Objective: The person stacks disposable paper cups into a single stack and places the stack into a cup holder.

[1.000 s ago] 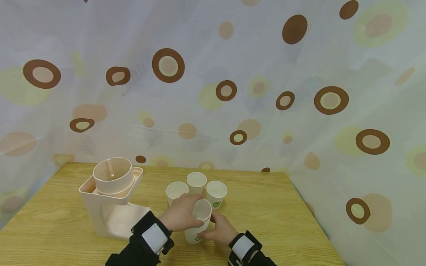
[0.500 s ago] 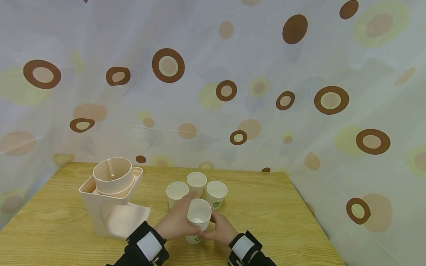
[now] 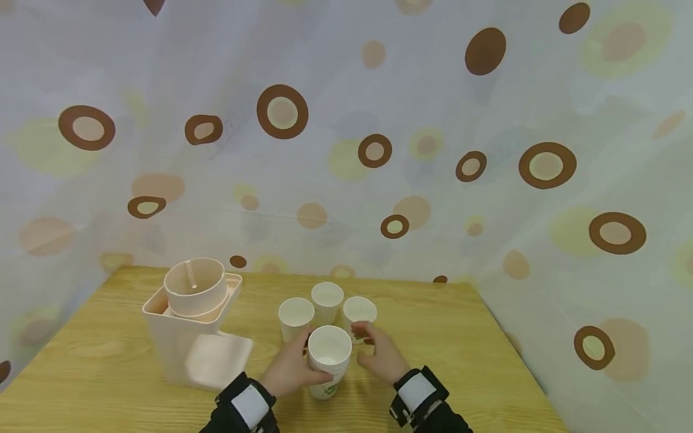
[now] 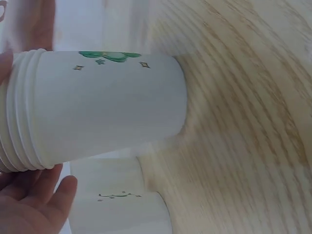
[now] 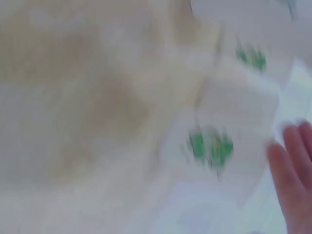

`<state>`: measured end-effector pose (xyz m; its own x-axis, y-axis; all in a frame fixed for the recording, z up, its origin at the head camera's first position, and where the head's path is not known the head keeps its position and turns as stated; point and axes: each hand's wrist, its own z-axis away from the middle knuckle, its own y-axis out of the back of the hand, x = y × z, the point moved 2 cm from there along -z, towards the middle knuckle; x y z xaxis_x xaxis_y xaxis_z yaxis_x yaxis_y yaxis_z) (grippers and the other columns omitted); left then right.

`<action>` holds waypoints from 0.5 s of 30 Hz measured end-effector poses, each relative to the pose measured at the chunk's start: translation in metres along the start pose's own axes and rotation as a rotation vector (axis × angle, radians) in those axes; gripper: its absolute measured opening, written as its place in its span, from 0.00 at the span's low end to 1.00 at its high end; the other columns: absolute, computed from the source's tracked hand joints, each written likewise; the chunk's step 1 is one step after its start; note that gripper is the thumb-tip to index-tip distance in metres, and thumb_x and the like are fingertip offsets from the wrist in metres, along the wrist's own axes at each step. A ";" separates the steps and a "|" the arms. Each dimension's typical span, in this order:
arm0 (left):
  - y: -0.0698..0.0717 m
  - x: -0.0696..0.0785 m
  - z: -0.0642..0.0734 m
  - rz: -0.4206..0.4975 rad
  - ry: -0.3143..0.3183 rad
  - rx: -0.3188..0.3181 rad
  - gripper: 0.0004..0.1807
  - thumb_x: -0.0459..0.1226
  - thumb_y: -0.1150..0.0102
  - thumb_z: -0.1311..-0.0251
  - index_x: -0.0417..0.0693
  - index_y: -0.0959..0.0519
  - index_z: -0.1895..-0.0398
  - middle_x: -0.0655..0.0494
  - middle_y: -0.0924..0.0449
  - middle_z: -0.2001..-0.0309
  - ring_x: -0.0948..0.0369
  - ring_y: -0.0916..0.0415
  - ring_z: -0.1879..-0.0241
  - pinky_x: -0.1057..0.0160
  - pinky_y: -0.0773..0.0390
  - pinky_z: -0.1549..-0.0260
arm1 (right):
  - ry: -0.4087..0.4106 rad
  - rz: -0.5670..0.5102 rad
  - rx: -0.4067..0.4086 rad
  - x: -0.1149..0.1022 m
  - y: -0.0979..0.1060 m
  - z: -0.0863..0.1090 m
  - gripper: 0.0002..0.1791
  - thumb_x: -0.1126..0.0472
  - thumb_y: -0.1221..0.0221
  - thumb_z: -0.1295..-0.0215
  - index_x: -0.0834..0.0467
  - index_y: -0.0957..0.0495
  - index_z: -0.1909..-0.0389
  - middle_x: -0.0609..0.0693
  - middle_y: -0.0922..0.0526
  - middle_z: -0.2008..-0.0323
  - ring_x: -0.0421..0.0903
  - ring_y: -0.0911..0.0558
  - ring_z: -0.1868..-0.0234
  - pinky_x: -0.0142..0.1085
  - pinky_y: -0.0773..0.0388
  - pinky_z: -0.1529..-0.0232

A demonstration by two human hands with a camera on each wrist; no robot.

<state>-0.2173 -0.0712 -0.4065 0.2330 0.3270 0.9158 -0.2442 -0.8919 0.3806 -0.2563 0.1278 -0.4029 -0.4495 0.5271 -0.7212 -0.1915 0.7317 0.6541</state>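
My left hand (image 3: 295,367) grips a stack of nested white paper cups (image 3: 329,355) near the rims, thumb in front and fingers behind. In the left wrist view the stacked cups (image 4: 107,107) show several rims close together and a green print; the base is at or just above the table. To the right, my right hand (image 3: 383,356) is apart from the stack, fingers loosely bent and holding nothing. Its fingertips are near the right paper cup (image 3: 360,309). Behind the stack stand a left paper cup (image 3: 296,314) and a back paper cup (image 3: 327,296). Blur softens the right wrist view.
A cream plastic stand (image 3: 178,346) is on the left of the wooden table (image 3: 460,361), a round container (image 3: 196,288) in its top and a flat base (image 3: 219,359) reaching right. A patterned cloth (image 3: 346,198) hangs behind the table.
The cups in my left hand came upright and settled into one stack with the lower cup. My right hand let go of the stack and moved right. The head view shifted slightly.
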 end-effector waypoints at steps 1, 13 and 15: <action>-0.001 -0.001 0.000 0.006 -0.002 0.004 0.43 0.38 0.25 0.62 0.36 0.37 0.41 0.42 0.28 0.44 0.45 0.29 0.45 0.41 0.30 0.47 | -0.007 0.026 0.085 0.000 0.006 -0.003 0.30 0.73 0.41 0.51 0.70 0.34 0.43 0.64 0.24 0.50 0.60 0.25 0.48 0.53 0.27 0.50; -0.011 -0.011 -0.003 0.004 -0.061 0.064 0.43 0.40 0.25 0.61 0.37 0.36 0.41 0.44 0.26 0.46 0.47 0.29 0.46 0.43 0.31 0.46 | -0.331 0.161 0.189 0.032 0.010 -0.044 0.56 0.54 0.29 0.56 0.73 0.51 0.33 0.75 0.42 0.37 0.71 0.41 0.35 0.60 0.36 0.40; -0.013 -0.012 -0.003 0.005 -0.069 0.077 0.42 0.39 0.25 0.61 0.38 0.35 0.42 0.45 0.26 0.47 0.48 0.29 0.47 0.45 0.30 0.47 | -0.346 0.174 0.192 0.036 0.006 -0.048 0.56 0.54 0.29 0.57 0.74 0.51 0.33 0.75 0.40 0.38 0.70 0.38 0.37 0.59 0.35 0.41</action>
<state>-0.2201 -0.0622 -0.4218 0.2972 0.3023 0.9057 -0.1726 -0.9159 0.3623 -0.3157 0.1298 -0.4139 -0.1359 0.7397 -0.6591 0.0421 0.6690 0.7421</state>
